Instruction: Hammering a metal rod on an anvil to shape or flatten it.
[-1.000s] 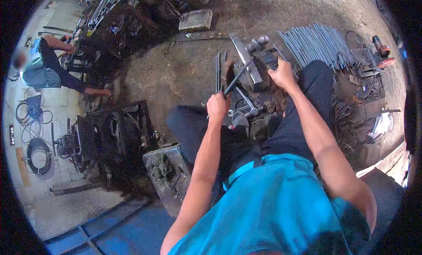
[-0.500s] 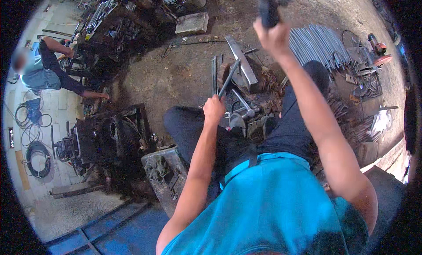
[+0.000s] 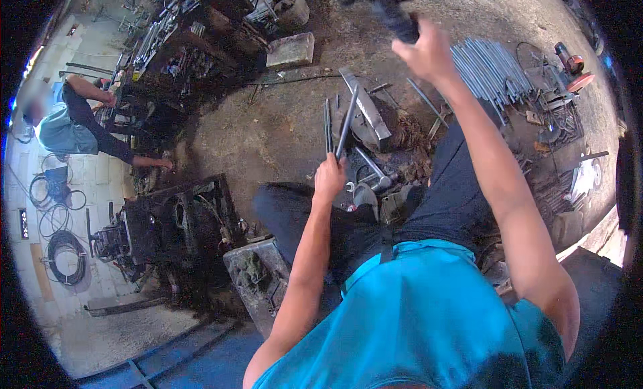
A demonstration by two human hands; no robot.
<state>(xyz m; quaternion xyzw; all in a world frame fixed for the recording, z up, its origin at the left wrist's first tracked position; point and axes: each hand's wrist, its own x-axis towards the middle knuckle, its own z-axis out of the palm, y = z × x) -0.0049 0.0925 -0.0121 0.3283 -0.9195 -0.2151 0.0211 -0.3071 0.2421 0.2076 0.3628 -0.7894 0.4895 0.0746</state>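
My left hand (image 3: 330,177) is closed around a grey metal rod (image 3: 346,126); rod's far end is at the left edge of the flat metal bar (image 3: 368,107), can't tell if touching. Two thin rods (image 3: 328,127) run up to the same fist, can't tell if gripped. My right hand (image 3: 430,54) has its fingers wrapped on the dark handle of a hammer (image 3: 396,20), raised past the bar's far end, head partly out of view. Row of rods (image 3: 492,71) lies on the floor (image 3: 248,127), off the bar's right edge.
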